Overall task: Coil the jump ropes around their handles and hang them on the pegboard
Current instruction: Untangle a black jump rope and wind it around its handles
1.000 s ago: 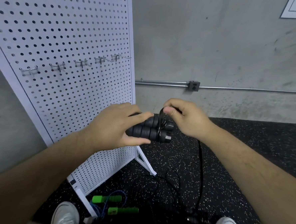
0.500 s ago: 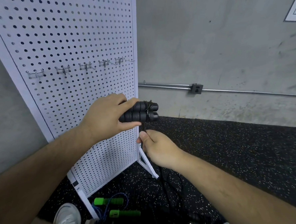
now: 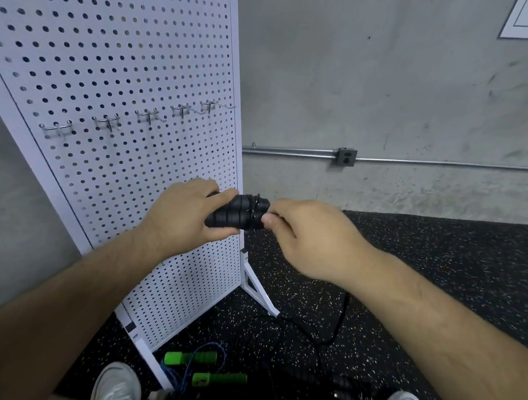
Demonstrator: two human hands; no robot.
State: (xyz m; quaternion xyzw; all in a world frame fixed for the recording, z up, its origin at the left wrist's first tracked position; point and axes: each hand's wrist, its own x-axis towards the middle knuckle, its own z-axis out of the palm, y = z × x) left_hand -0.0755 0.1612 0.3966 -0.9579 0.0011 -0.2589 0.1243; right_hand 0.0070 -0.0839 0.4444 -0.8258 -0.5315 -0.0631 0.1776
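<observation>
Under left hand — handles; behind right hand — rope.

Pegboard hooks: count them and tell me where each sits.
5, all bare, in one row climbing rightward across the pegboard: leftmost, second, middle, fourth, rightmost near the edge. Board's top is cropped, so more may exist.

1. Black handles: two ribbed grips side by side, roughly level at centre, gripped by the left hand, with cord turns near their right ends.
2. Black cord: pinched by the right hand, trailing toward 5 o'clock onto the floor.
3. Green-handled jump rope: on the floor at 6 o'clock.
4. Pegboard: white, upright, at 10 o'clock, with a row of hooks.
</observation>
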